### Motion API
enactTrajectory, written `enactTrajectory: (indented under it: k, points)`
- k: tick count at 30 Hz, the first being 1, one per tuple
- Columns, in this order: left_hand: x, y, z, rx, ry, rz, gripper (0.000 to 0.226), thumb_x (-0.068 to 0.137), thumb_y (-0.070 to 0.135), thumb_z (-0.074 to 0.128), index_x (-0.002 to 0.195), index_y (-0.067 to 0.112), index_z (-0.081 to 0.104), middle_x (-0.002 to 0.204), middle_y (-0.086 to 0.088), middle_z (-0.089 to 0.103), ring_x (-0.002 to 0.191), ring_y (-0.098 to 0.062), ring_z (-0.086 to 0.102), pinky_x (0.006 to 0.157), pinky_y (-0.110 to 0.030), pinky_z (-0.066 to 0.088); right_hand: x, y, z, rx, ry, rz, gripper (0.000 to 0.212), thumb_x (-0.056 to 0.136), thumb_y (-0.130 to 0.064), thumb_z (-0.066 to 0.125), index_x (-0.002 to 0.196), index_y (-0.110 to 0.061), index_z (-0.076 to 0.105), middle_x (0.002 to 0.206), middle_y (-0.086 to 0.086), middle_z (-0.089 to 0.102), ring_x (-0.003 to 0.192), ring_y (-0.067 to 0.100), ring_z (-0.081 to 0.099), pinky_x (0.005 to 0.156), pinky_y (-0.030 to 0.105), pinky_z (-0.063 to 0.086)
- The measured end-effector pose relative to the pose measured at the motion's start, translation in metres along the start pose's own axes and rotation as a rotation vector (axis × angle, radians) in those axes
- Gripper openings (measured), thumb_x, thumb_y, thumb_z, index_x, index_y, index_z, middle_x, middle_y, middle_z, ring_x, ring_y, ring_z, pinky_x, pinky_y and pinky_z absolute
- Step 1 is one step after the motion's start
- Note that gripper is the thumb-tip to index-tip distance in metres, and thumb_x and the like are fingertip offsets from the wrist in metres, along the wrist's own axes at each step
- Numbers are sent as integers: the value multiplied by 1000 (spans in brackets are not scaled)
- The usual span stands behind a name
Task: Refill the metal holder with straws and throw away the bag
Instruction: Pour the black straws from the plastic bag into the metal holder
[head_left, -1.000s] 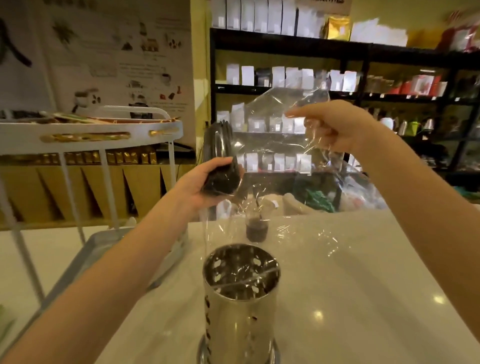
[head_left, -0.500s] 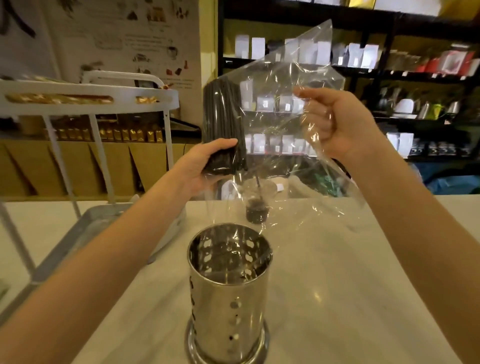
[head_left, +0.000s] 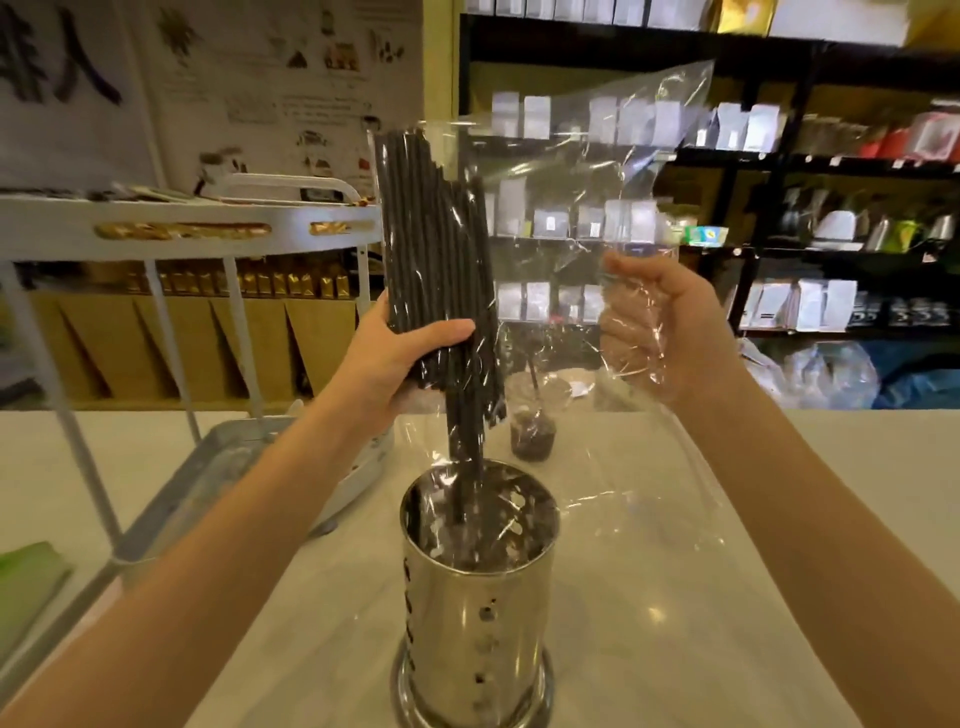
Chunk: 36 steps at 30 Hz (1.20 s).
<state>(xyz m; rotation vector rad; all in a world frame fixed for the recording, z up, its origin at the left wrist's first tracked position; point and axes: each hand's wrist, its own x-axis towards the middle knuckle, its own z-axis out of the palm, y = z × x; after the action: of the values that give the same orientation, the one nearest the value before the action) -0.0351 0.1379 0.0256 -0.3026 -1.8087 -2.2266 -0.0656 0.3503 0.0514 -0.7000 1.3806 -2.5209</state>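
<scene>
A perforated metal holder (head_left: 475, 618) stands on the white counter in front of me. Above it my left hand (head_left: 400, 358) grips a bundle of black straws (head_left: 434, 249), held upright inside a clear plastic bag (head_left: 587, 197). A few straws have slid down, and their lower ends reach into the holder's mouth. My right hand (head_left: 660, 327) pinches the right side of the bag, which hangs open over the holder.
A small cup with dark liquid and a straw (head_left: 532, 434) stands behind the holder. A white rolling cart (head_left: 187, 228) with a grey tray (head_left: 218, 467) is at the left. Dark shelves of packaged goods (head_left: 779, 208) fill the background.
The bundle has turned upright and dropped toward the holder, and a few straws now slide out of it into the holder. My right hand has moved lower with the bag.
</scene>
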Motion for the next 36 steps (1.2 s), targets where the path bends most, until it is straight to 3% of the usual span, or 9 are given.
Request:
enactTrajectory:
  k: [5,10,14,18,22,26,30,32,36]
  points:
    - [-10,7,0,34,-25,74,34,72,-1,66,94,22,52,91,0,62,66,-6,70,55,-18,55,-4,5,-3,22,-42,-32,14,77,-16,51,69,-16,62,33,-6,36,23,3,29,24,12,21]
    - [-18,13,3,67,-49,113,40,64,5,69,93,27,53,91,2,63,77,-10,68,63,-23,57,-7,1,-3,-9,-120,-66,25,78,-16,49,59,-20,65,32,-6,41,22,3,30,24,11,22]
    - [-28,18,7,110,-70,148,51,55,13,71,99,32,53,99,0,64,94,-19,65,82,-38,54,-7,2,-2,21,-274,-35,7,64,-20,70,61,-21,64,33,-7,44,22,1,35,25,11,30]
    - [-37,22,10,154,-93,210,54,54,18,70,102,34,52,100,3,64,98,-20,64,88,-42,52,-9,1,-6,70,-336,-3,20,58,-23,79,59,-20,60,34,-6,45,22,2,31,27,10,23]
    - [-43,27,13,200,-115,296,56,58,27,67,108,39,48,97,10,65,90,-6,67,80,-27,54,-13,2,-8,42,-256,-50,28,54,-28,82,56,-21,55,36,-6,42,27,1,32,34,18,15]
    - [-47,27,20,359,-150,367,55,69,33,61,118,40,38,107,9,63,99,-4,62,85,-22,49,-11,3,-9,59,-319,-84,30,58,-24,82,66,-19,54,39,-8,44,29,-1,36,33,15,20]
    - [-46,32,20,350,-172,396,49,69,35,57,114,45,39,109,15,63,99,3,61,73,-6,50,-9,3,-10,77,-369,-80,27,62,-20,79,63,-19,53,40,-8,46,29,-1,37,32,15,23]
    - [-44,35,18,353,-197,389,46,75,31,58,117,41,40,111,13,62,98,2,62,73,-10,51,-8,3,-10,79,-374,-71,24,63,-18,77,62,-20,54,40,-7,46,30,-1,37,33,16,20]
    - [-42,44,19,268,-199,379,39,80,29,55,118,36,46,117,3,63,106,-14,63,90,-35,51,-10,-2,-6,134,-320,-63,24,59,-14,79,67,-18,57,39,-6,45,29,1,37,32,15,21]
